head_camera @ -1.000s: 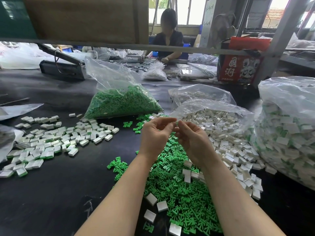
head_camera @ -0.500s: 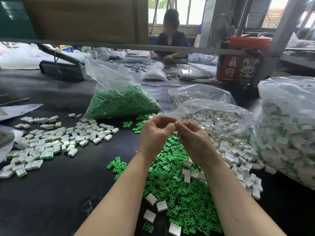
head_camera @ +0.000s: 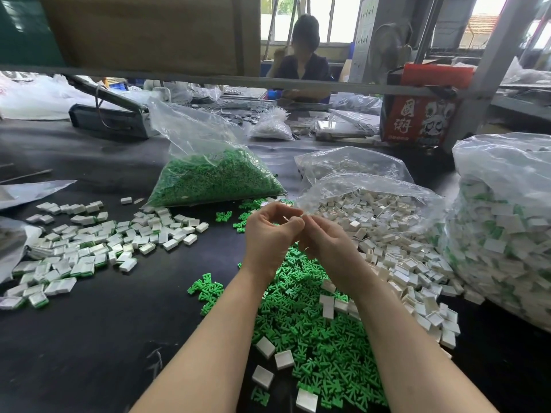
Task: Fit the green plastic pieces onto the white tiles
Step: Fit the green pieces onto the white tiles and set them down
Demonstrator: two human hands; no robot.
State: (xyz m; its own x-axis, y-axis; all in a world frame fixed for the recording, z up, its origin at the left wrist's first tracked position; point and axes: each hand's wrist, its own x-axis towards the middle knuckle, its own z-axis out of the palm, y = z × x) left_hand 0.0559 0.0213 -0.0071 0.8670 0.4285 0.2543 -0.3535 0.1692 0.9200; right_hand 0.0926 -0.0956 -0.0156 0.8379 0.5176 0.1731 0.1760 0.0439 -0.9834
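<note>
Black workbench, head view | left hand and right hand meet fingertip to fingertip above green pieces, fingers curled, pinching something small; item too hidden to identify | white tiles just right of green pieces | risk: misaligned press, piece slips into heap.

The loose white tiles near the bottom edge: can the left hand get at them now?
Probably not at once: the left hand is busy pinching something small against the right hand. The tiles lie uncovered.
</note>
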